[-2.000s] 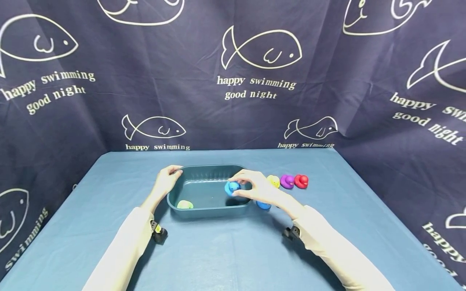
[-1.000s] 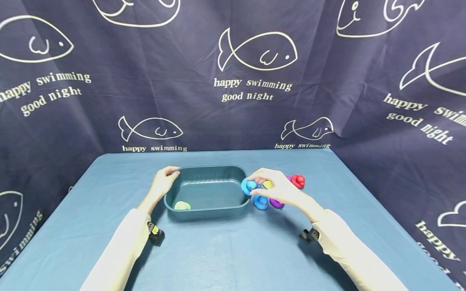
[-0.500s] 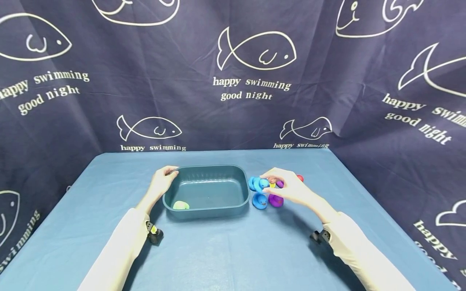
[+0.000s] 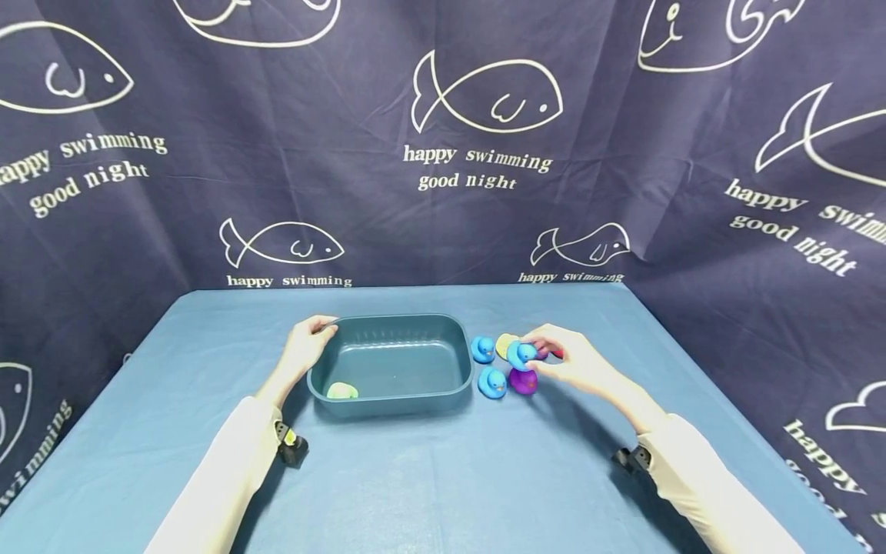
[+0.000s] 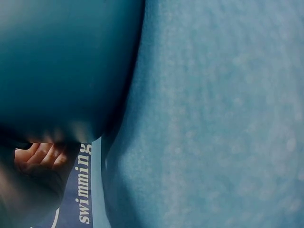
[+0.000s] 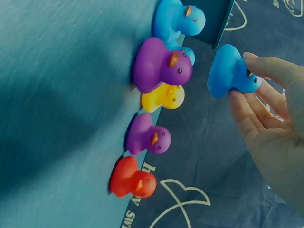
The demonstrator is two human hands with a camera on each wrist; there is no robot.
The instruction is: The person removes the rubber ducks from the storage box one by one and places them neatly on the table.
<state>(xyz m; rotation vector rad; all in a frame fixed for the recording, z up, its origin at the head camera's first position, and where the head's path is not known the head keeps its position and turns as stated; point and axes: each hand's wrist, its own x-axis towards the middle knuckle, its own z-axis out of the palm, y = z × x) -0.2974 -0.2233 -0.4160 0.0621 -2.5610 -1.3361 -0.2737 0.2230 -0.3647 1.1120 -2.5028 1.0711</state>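
My right hand [image 4: 574,355] pinches a blue rubber duck [image 6: 230,73] between thumb and fingers, raised over the other ducks. Below it on the table, a purple duck [image 4: 523,382] and a blue duck [image 4: 492,382] form the near row. Behind them stand another blue duck [image 4: 482,350], a yellow duck [image 6: 164,97], a second purple duck [image 6: 148,135] and a red duck [image 6: 133,178]. With my left hand [image 4: 309,344] I grip the left rim of a dark teal basin [image 4: 394,404]; the thumb shows at the rim. A pale green duck-sized thing [image 4: 342,391] lies in its near left corner.
A blue cloth [image 4: 443,492] covers the table. Dark curtains [image 4: 484,231] printed with white fish stand along its back and sides. The basin's right wall is close beside the nearest blue ducks.
My right hand has carried the blue duck rightward, from over the basin's right end to above the ducks on the table. My left hand has stayed on the basin rim.
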